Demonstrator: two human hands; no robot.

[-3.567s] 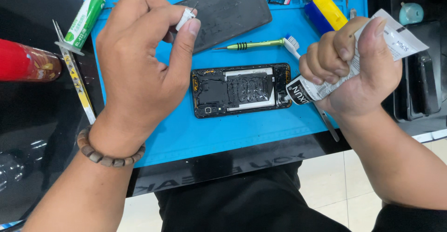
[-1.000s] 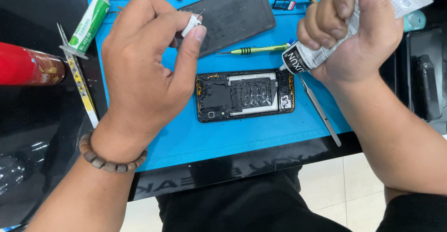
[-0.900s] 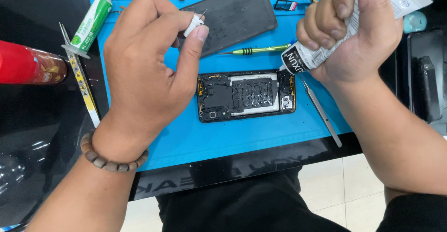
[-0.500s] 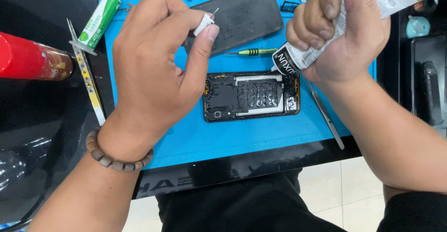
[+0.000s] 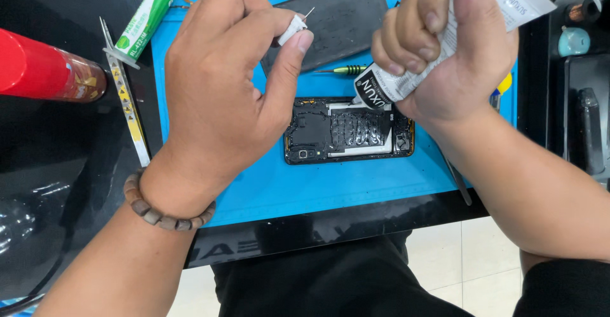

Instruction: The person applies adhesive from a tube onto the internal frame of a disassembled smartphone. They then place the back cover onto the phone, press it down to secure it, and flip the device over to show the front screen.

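Your right hand point(image 5: 457, 50) is clenched in a full fist around a white glue tube point(image 5: 406, 78), its black-banded nose tilted down toward 7 o'clock and ending just above the opened phone point(image 5: 349, 132). Whether the tip touches the phone's top edge, you cannot tell from this view. Your left hand point(image 5: 222, 101) pinches a small white cap point(image 5: 292, 29) between thumb and forefinger, with a thin pin sticking out of it toward 1 o'clock; the other fingers are curled in loosely.

The phone lies flat on the blue mat point(image 5: 330, 186), back cover off, dark strands of old adhesive across its middle. At 12 o'clock from it lie the dark back panel point(image 5: 346, 18) and a green-handled screwdriver point(image 5: 343, 70). At 10 o'clock a green and white tube point(image 5: 147, 18) lies at the mat's edge, and at 9 o'clock, well apart, a red can point(image 5: 44, 69) lies on its side.

The glue tube is likely soft and light, so squeeze from the middle, where your fist is. The cap is tiny and probably slippery, with a sharp pin; hold it by its white body. The bare phone is fragile: take it by its long edges only.
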